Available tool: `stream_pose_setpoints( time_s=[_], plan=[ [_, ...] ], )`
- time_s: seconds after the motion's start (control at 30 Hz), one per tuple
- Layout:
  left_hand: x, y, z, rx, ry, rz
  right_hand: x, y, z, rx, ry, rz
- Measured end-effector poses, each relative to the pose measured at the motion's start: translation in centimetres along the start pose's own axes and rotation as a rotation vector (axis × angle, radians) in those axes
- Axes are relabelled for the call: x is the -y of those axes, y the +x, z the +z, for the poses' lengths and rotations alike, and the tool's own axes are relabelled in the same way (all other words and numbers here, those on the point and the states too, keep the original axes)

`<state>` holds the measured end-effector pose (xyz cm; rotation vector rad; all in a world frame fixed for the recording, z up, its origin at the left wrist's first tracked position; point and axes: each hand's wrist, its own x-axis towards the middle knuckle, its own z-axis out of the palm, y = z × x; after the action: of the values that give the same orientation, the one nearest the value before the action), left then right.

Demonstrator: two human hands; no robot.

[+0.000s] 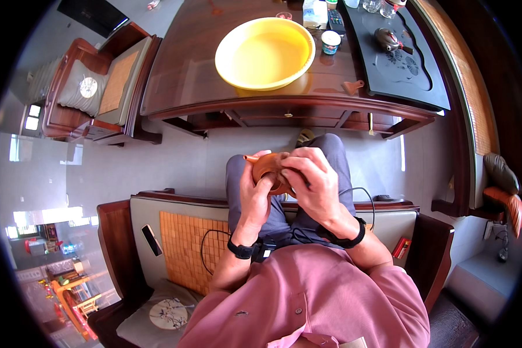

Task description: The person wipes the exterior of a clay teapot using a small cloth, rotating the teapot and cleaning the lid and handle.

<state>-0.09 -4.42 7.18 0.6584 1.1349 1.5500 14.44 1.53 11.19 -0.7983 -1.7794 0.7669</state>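
Note:
An orange-brown clay teapot [266, 165] is held above my lap, its spout pointing to the upper left and its round opening uncovered. My left hand [256, 191] grips it from the left, with the thumb at the opening. Against the right side of the pot, the fingers of my right hand [311, 178] pinch a brownish, blurred piece of material [282, 167] that I cannot identify. Beyond my knees, a large yellow plastic basin [265, 54] rests on the dark wooden table [187, 91].
Right of the basin are a small lidded tub [330, 42], a remote control [336, 21] and a flat brown scraper-like piece [353, 87]. A dark teapot [387, 40] stands on the black tea tray [400, 78]. A phone [151, 240] lies on the bench, left of me. Black cables loop near both forearms.

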Motion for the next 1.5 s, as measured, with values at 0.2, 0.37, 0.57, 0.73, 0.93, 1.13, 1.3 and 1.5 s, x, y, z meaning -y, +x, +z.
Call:
stream_pose_setpoints(
  time_s=[0.2, 0.37, 0.57, 0.73, 0.93, 1.13, 1.3, 1.5],
  plan=[
    [-1.2, 0.6, -0.2, -0.131, 0.044, 0.084, 0.4, -1.9, 0.9, 0.103, -0.005, -0.089],
    [-2.5, 0.0, 0.7, -0.022, 0.347, 0.270, 0.9, -2.2, -0.2, -0.041, 0.059, 0.058],
    [-2.7, -0.4, 0.9, 0.023, 0.473, 0.314, 0.9, -1.4, -1.9, 0.059, 0.075, 0.042],
    [-2.9, -0.5, 0.7, 0.070, 0.447, 0.193, 0.8, -0.2, -1.7, 0.068, 0.038, 0.000],
    [-2.5, -1.1, 1.1, 0.099, 0.296, 0.087, 0.5, 1.0, -0.7, 0.133, -0.022, -0.114],
    [-2.0, -1.9, 1.2, 0.132, 0.313, -0.011, -0.5, -0.8, -2.4, 0.253, -0.056, -0.075],
    [-1.6, -2.3, -1.0, 0.058, 0.408, 0.096, -2.3, -1.4, -4.2, 0.310, -0.056, 0.148],
    [-3.2, -1.5, 0.8, 0.198, 0.388, 0.031, 0.0, 0.3, -2.8, 0.215, 0.194, 0.062]
  ],
)
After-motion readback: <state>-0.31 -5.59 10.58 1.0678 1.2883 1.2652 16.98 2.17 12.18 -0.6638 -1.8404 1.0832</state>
